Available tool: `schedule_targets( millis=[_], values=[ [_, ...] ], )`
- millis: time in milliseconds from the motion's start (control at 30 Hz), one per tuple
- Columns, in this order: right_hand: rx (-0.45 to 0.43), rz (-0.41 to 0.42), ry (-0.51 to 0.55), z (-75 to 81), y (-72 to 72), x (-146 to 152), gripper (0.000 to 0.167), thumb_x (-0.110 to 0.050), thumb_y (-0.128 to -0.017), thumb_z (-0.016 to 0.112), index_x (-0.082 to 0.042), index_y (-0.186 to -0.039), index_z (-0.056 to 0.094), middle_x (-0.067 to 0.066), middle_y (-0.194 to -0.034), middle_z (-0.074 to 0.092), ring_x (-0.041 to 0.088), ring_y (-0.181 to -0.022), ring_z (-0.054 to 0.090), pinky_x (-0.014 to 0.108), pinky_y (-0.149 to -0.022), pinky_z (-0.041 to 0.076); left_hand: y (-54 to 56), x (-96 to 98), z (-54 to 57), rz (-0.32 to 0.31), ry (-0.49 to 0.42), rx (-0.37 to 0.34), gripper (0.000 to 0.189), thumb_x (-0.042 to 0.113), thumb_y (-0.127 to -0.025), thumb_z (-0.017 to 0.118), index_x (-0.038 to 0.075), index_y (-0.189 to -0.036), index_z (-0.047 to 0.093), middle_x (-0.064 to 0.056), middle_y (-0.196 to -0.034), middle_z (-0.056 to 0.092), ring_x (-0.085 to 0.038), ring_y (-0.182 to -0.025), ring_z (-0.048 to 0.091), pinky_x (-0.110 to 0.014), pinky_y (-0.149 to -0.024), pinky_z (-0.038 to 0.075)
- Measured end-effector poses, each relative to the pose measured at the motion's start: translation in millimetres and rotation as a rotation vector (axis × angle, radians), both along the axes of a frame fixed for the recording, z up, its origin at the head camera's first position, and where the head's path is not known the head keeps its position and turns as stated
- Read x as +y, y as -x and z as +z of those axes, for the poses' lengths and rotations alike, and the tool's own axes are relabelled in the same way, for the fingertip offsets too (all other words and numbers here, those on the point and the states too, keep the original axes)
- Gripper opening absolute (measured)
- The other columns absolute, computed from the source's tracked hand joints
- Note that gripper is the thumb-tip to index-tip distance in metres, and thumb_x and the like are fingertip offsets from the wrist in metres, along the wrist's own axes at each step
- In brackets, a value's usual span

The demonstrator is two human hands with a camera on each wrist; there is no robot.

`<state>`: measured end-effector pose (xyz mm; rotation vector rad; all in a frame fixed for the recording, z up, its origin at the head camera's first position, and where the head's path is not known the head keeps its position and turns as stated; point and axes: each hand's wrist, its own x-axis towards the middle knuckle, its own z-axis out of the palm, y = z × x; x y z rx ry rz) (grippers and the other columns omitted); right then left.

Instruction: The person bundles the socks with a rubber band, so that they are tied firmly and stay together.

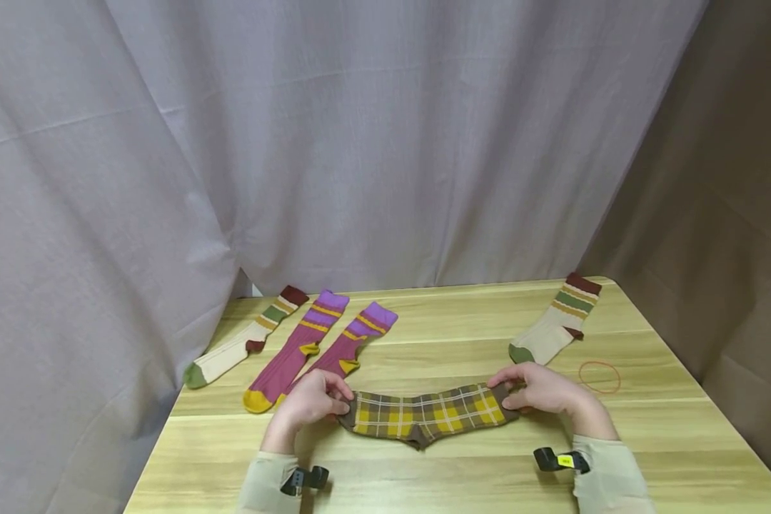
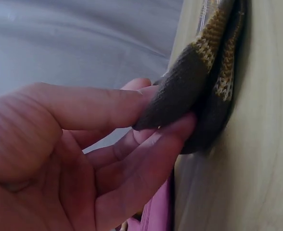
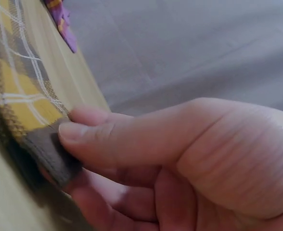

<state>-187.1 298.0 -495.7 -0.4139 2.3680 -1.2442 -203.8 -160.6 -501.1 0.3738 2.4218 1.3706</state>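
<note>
Your left hand (image 1: 311, 400) pinches one dark end of the plaid sock (image 1: 437, 412), your right hand (image 1: 546, 392) the other, a second layer (image 2: 225, 91) beneath it above the counter (image 1: 450, 335). Beyond your left lie purple-topped socks (image 1: 289, 360); near your right, an orange band (image 1: 620, 377).

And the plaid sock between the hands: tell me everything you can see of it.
The plaid sock looks knitted, checked in yellow and brown with pale lines; its heel and both ends are plain dark brown. It is stretched out lengthwise over the table, heel on the near side. The left hand pinches one end, the right hand the other. The left wrist view shows a similar layer beneath, possibly another sock.
</note>
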Motion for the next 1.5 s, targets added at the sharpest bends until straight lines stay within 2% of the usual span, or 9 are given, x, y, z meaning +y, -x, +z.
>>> schedule_targets(
  millis=[100, 233, 367, 533, 633, 900, 1033, 1233, 1500],
  values=[
    [0.042, -0.011, -0.038, -1.1, 1.3, -3, 0.045, -0.001, -0.09, 0.079, 0.002, -0.134, 0.068, 0.012, -0.112, 0.064, 0.029, -0.104, 0.054, 0.031, -0.075, 0.052, 0.4, 0.2, -2.0, 0.004, 0.02, 0.018, 0.018, -0.012, -0.079, 0.082, 0.003, -0.089, 0.078, 0.0, -0.074, 0.064, -0.013, -0.067, 0.057, -0.026, -0.057, 0.05],
    [0.031, -0.022, -0.025, -2.1, 2.1, -6, 0.048, -0.001, -0.092, 0.078, 0.003, -0.137, 0.065, 0.013, -0.108, 0.057, 0.027, -0.095, 0.052, 0.032, -0.069, 0.052, 1.1, 0.0, -2.3, 0.009, 0.038, 0.039, 0.018, -0.012, -0.08, 0.082, 0.004, -0.088, 0.078, 0.001, -0.073, 0.063, -0.013, -0.067, 0.057, -0.026, -0.056, 0.048],
    [0.046, -0.075, -0.006, -1.5, 1.1, -8, 0.048, 0.002, -0.092, 0.076, 0.005, -0.139, 0.063, 0.017, -0.113, 0.062, 0.026, -0.092, 0.058, 0.032, -0.067, 0.055, 1.3, -0.9, -1.5, 0.021, 0.045, 0.049, 0.018, -0.009, -0.08, 0.085, 0.004, -0.09, 0.077, 0.0, -0.075, 0.063, -0.013, -0.066, 0.056, -0.028, -0.056, 0.049],
    [0.129, -0.121, -0.053, -2.3, 1.2, -11, 0.049, 0.003, -0.09, 0.077, 0.003, -0.138, 0.065, 0.018, -0.121, 0.067, 0.031, -0.103, 0.062, 0.035, -0.079, 0.054, 2.2, -2.5, -1.4, 0.046, 0.073, 0.057, 0.022, -0.005, -0.079, 0.089, 0.004, -0.094, 0.075, -0.002, -0.079, 0.064, -0.016, -0.071, 0.058, -0.031, -0.059, 0.049],
    [0.152, -0.092, -0.067, -5.7, 2.9, -11, 0.047, 0.004, -0.09, 0.077, 0.004, -0.135, 0.066, 0.016, -0.119, 0.068, 0.031, -0.11, 0.062, 0.035, -0.085, 0.051, 2.8, -3.7, -2.5, 0.049, 0.079, 0.056, 0.023, -0.004, -0.079, 0.089, 0.004, -0.095, 0.075, -0.002, -0.08, 0.064, -0.016, -0.073, 0.058, -0.031, -0.061, 0.049],
    [0.107, -0.09, -0.069, -12.1, 5.7, -12, 0.033, 0.006, -0.09, 0.078, 0.002, -0.122, 0.07, 0.007, -0.1, 0.061, 0.022, -0.088, 0.053, 0.028, -0.073, 0.045, 3.8, -5.9, -3.3, 0.047, 0.108, 0.06, 0.021, 0.0, -0.08, 0.09, 0.003, -0.093, 0.074, -0.001, -0.077, 0.064, -0.014, -0.07, 0.057, -0.029, -0.061, 0.048],
    [0.127, -0.103, -0.08, -13.1, 6.5, -14, 0.026, 0.006, -0.09, 0.077, -0.002, -0.115, 0.072, 0.006, -0.096, 0.06, 0.02, -0.086, 0.052, 0.028, -0.072, 0.045, 4.4, -5.7, -3.4, 0.046, 0.128, 0.064, 0.019, 0.002, -0.083, 0.089, 0.006, -0.092, 0.073, 0.0, -0.076, 0.063, -0.014, -0.067, 0.055, -0.029, -0.06, 0.047],
    [0.157, -0.113, -0.058, -14.2, 7.2, -14, 0.021, 0.006, -0.09, 0.076, -0.001, -0.109, 0.07, 0.006, -0.095, 0.062, 0.021, -0.087, 0.055, 0.028, -0.074, 0.047, 4.1, -4.3, -5.6, 0.04, 0.11, 0.057, 0.018, -0.003, -0.084, 0.084, 0.006, -0.092, 0.07, -0.001, -0.074, 0.06, -0.014, -0.064, 0.053, -0.028, -0.057, 0.045],
    [0.188, -0.176, -0.073, -14.9, 7.6, -18, 0.018, 0.003, -0.092, 0.075, -0.001, -0.108, 0.068, 0.005, -0.095, 0.062, 0.02, -0.088, 0.057, 0.029, -0.077, 0.048, 5.2, -0.8, -9.1, 0.058, 0.147, 0.133, 0.018, -0.005, -0.084, 0.079, 0.008, -0.092, 0.069, 0.001, -0.072, 0.059, -0.013, -0.065, 0.055, -0.03, -0.062, 0.046]
  ],
)
